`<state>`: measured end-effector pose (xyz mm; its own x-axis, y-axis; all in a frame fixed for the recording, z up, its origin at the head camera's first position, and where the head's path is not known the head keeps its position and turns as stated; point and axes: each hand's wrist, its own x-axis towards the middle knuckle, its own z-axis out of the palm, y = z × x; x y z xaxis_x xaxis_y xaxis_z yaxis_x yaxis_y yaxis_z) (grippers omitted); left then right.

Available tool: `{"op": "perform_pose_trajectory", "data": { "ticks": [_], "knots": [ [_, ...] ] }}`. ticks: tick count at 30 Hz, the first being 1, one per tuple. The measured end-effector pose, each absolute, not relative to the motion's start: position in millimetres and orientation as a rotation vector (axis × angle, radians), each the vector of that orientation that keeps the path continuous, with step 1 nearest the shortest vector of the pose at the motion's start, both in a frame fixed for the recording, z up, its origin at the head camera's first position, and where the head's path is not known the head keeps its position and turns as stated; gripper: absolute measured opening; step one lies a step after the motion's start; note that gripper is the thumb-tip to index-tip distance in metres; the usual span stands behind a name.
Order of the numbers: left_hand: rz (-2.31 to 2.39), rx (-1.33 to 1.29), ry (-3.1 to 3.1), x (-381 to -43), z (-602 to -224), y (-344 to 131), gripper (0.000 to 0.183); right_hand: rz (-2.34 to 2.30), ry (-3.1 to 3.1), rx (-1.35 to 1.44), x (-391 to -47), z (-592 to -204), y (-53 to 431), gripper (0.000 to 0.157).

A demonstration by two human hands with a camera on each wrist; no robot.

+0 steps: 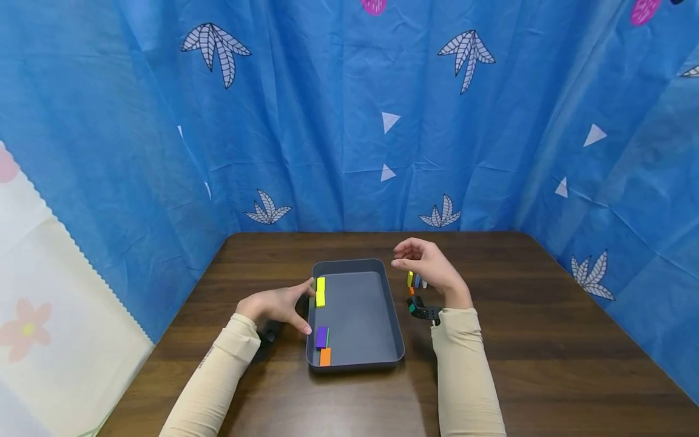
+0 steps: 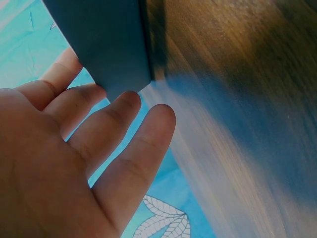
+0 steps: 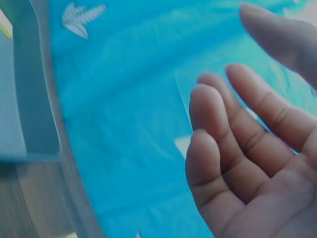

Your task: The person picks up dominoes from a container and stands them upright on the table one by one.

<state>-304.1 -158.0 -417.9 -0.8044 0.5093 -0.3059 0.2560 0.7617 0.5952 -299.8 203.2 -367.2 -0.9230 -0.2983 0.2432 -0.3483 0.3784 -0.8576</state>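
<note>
Dark grey, round-cornered rectangular tray (image 1: 360, 315): on the dark brown wood-grain table (image 1: 513, 340) before me; long axis running away from my body; just right of my left hand (image 1: 278, 305), left of my right hand (image 1: 428, 264).
Left fingers: spread, thumb well apart, set along the tray's left wall; pinching nothing. Whether the tips touch the wall, I cannot tell.
Right fingers: loosely bent, thumb apart from them, raised beside the tray's right wall; nothing held.
Deciding relation: in my judgement, where the loose blocks lie; beyond the tray's right wall, under and just beside my right hand, far nearer it than my left.
Loose blocks: a small yellow oblong block (image 1: 410, 278), long axis pointing roughly away from me; a blue block (image 1: 417, 281) beside it; a whitish piece (image 1: 424, 283); a small orange block (image 1: 412, 291) nearest me. Partly covered by my hand; full shapes uncertain.
Tray contents, left side: two bright yellow oblong blocks (image 1: 320, 292), end to end, toward the far corner; a purple oblong block (image 1: 321, 337) with a thin green strip (image 1: 328, 337) along its right; an orange block (image 1: 325, 357) at the near corner.
</note>
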Motion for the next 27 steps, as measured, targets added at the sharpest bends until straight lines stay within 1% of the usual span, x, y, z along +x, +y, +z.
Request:
{"op": "perform_pose_trajectory", "data": {
  "ticks": [4, 9, 15, 22, 27],
  "knots": [
    [0.776, 0.579, 2.494, -304.4, -417.7, -157.6, 0.127, 1.69, -2.543, 0.743, -310.0, -367.7, 178.6, 0.029],
    [0.774, 0.607, 2.49, -305.2, -419.6, -157.0, 0.128, 1.724, -2.613, 0.846, -324.5, -381.4, 146.3, 0.027],
    [0.775, 0.56, 2.485, -305.2, -420.3, -155.7, 0.127, 1.656, -2.773, 0.941, -339.8, -394.8, 111.7, 0.033],
    [0.746, 0.556, 2.496, -306.2, -419.2, -155.8, 0.127, 1.736, -2.892, 0.944, -353.1, -412.7, 81.9, 0.043],
    [0.742, 0.583, 2.496, -307.3, -417.9, -156.1, 0.125, 1.644, -3.021, 0.861, -355.5, -428.2, 69.3, 0.044]
  ]
}}
